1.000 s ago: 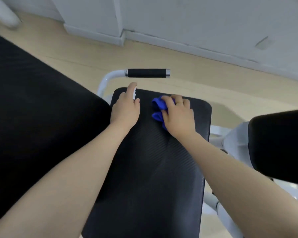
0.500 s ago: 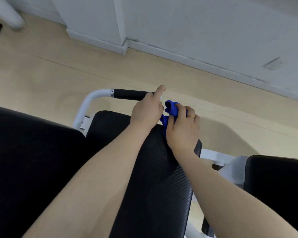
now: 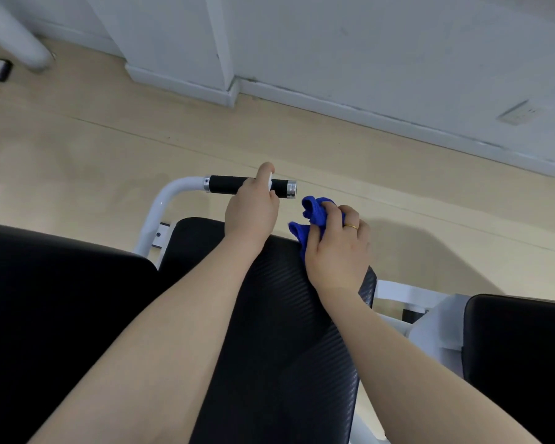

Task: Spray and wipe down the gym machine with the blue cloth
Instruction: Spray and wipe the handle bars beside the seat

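The gym machine has a black ribbed pad (image 3: 279, 347) in the middle and a white tube ending in a black handle grip (image 3: 225, 184) beyond it. My left hand (image 3: 252, 213) is curled in front of that grip and holds a small white object (image 3: 270, 182), which the fingers mostly hide. My right hand (image 3: 340, 254) grips the bunched blue cloth (image 3: 313, 213) at the pad's far edge, just right of the handle's chrome end. The cloth sticks out past my fingers, over the floor.
A large black pad (image 3: 61, 299) fills the left side and another black pad (image 3: 519, 347) sits at the right, joined by the white frame (image 3: 430, 331). Beyond lie a pale wood floor, a white wall with a socket (image 3: 518, 113), and a white post (image 3: 13, 33).
Both hands have moved from the pad's top surface out to its far edge. The left hand now covers the handle grip, and the right hand with the cloth has drawn apart from it.
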The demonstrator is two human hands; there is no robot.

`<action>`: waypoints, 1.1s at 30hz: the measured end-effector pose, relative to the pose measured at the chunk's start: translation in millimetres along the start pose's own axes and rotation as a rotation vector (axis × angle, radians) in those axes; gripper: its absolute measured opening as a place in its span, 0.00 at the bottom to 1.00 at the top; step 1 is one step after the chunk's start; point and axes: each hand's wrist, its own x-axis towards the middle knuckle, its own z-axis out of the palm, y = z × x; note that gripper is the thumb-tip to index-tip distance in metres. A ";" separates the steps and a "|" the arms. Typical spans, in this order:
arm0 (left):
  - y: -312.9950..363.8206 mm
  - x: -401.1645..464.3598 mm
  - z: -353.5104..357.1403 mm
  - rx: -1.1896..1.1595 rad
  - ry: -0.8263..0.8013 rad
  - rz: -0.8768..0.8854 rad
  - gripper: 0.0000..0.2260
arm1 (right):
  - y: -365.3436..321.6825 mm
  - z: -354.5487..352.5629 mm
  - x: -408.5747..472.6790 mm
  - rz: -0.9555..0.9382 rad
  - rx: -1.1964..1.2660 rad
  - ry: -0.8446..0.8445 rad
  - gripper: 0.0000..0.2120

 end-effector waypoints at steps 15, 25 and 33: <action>-55.3 -30.3 -35.5 -0.300 0.272 -0.264 0.25 | -33.1 -4.2 25.8 -0.212 0.126 -0.079 0.19; -81.3 -39.5 -24.4 -0.496 0.373 -0.405 0.14 | -123.7 89.7 84.4 -0.722 -0.494 -0.404 0.19; -81.9 -38.2 -30.6 -0.451 0.284 -0.414 0.13 | -80.7 43.4 91.9 -0.595 -0.691 -0.373 0.15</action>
